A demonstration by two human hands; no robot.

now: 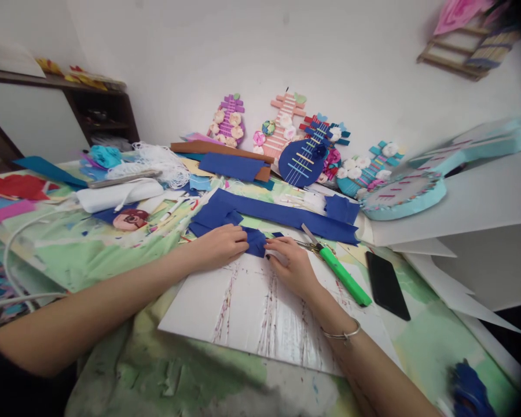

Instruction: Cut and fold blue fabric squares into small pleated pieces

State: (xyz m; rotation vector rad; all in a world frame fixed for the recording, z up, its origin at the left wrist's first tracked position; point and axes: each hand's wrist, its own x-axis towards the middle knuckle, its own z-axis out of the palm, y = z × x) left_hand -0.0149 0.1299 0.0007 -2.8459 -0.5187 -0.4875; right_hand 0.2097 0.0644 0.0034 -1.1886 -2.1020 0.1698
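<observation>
A small piece of dark blue paper (256, 242) lies between my two hands at the top of a white, scored board (247, 313). My left hand (223, 246) has its fingers curled together on the paper's left side. At the right edge, my right hand (290, 263) pinches it between thumb and fingers. Larger blue paper pieces (282, 215) spread just behind my hands. A green utility knife (345, 275) lies on the board to the right of my right hand, beside partly covered scissors (312, 245).
A black phone (387, 285) lies at the right. Decorated paper instruments (301, 163) lean on the back wall, and a light-blue one (410, 194) stands at the right. White string (156, 165) and a white power strip (119, 196) are at the left on the green-stained cloth (113, 255).
</observation>
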